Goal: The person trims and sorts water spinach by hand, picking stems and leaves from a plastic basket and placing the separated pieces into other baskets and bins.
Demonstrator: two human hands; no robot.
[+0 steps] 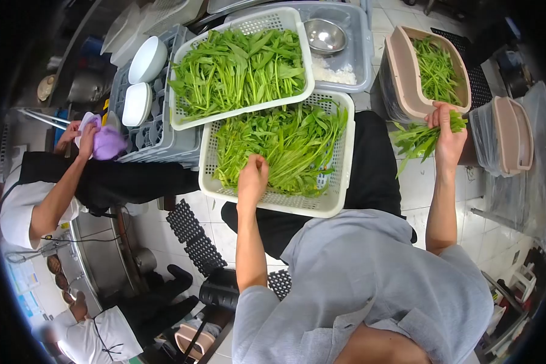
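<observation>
From here the R hand [448, 138] is clamped on a leafy bunch [418, 141] near the tan bin [403, 67], L hand [253, 181] curled at greens [297, 148] in the lower basket [306, 207], grip unclear; prob. light, floppy, bruises easily, so best held by stems.

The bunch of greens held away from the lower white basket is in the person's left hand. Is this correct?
Not quite: the head view shows the bunch of greens in the person's right hand, not the left hand. It is held away from the lower white basket.
</observation>
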